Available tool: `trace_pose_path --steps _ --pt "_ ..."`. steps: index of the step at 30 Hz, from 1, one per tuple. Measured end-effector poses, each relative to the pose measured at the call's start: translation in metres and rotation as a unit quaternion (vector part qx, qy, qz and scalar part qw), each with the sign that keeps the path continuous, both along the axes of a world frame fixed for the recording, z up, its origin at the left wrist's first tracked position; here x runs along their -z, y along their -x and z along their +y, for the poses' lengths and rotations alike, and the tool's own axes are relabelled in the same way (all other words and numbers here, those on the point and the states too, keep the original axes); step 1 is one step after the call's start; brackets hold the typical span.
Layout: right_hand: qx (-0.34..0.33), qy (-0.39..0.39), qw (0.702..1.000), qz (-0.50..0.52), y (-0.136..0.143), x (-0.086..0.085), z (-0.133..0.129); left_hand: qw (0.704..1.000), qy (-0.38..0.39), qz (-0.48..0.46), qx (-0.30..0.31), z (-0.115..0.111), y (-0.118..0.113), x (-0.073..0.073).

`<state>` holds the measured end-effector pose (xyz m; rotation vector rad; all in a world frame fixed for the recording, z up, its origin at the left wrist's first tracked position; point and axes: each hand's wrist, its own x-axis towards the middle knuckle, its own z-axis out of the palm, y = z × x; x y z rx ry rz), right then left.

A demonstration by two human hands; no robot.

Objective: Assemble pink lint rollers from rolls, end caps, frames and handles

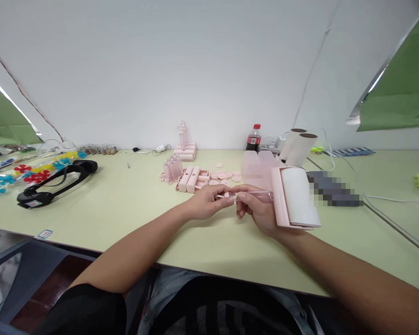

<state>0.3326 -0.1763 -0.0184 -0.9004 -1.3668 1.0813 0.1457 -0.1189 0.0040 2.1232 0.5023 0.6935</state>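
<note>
My right hand (pixel 256 207) is closed around a clear pink tube (pixel 261 196), which lies nearly level above the table. My left hand (pixel 207 201) pinches a small pale part at the tube's left end; the fingers of both hands almost meet there. Just beyond my left hand lie pink cylindrical cases (pixel 189 179) and several pink discs (pixel 222 176). A group of clear pink tubes (pixel 173 168) stands left of the cases. Beside my right wrist is a white roll in a pink holder (pixel 296 197).
Pink translucent boxes (pixel 258 166), a cola bottle (pixel 254 137) and two upright white rolls (pixel 298 146) stand behind on the right. A black strap headset (pixel 57 184) and coloured flower pieces (pixel 37 176) lie at the left. Cables cross the right side.
</note>
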Motion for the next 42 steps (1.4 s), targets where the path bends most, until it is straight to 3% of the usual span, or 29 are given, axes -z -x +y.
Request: trace_pose_path --steps 11,21,27,42 --pt "0.019 -0.006 0.999 -0.04 -0.0019 0.0011 0.0009 1.0 -0.015 -0.015 0.011 0.002 0.0008 0.0016" --pt "0.023 0.019 1.0 -0.01 0.0013 -0.0027 -0.0006 0.997 0.056 -0.028 0.033 0.0019 0.0006 0.0018" --pt "0.012 0.038 0.999 0.009 0.0002 0.0039 0.0029 0.996 0.078 -0.036 0.038 0.001 -0.0005 0.0014" --pt "0.009 0.069 0.997 0.014 0.0045 0.0024 0.0035 0.996 0.073 -0.027 0.042 0.0057 0.0006 0.0077"
